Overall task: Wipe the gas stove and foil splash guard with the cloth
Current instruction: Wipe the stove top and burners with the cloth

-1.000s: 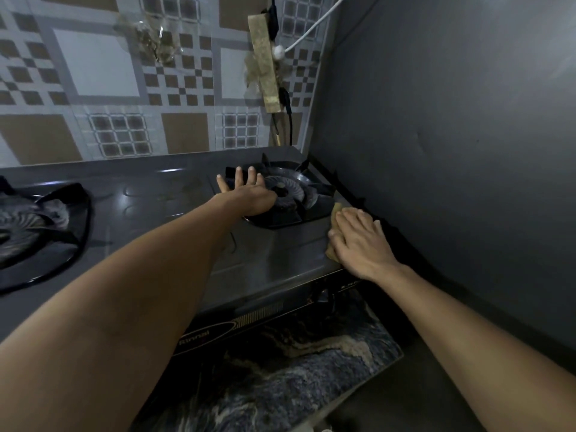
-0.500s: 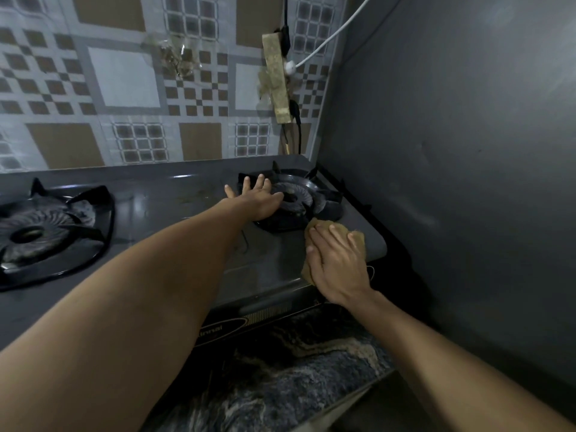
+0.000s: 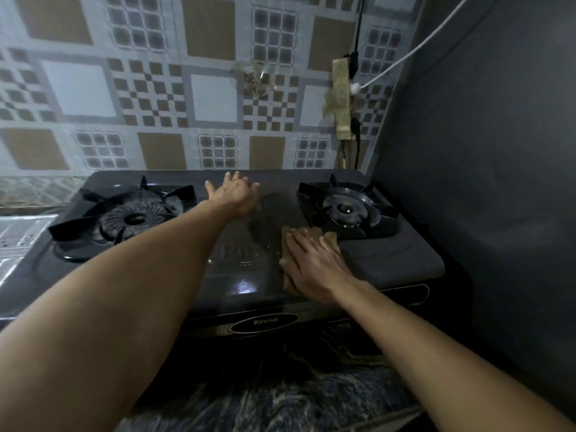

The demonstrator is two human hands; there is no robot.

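A: What fills the view?

B: A black two-burner gas stove (image 3: 389, 260) on a dark marbled counter (image 3: 280, 397), with a patterned foil splash guard (image 3: 156, 98) behind it and a grey wall (image 3: 483, 151) to its right.

A: And the hands?

B: The left hand (image 3: 237, 194) lies flat on the stove top between the left burner (image 3: 131, 216) and the right burner (image 3: 347, 210), fingers straight and spread, holding nothing.

A: The right one?

B: The right hand (image 3: 311, 260) presses palm-down on the brown cloth (image 3: 330, 236), fingers extended and close together, not curled.

A: Where is the cloth?

B: On the stove top just in front of the right burner, mostly under that hand.
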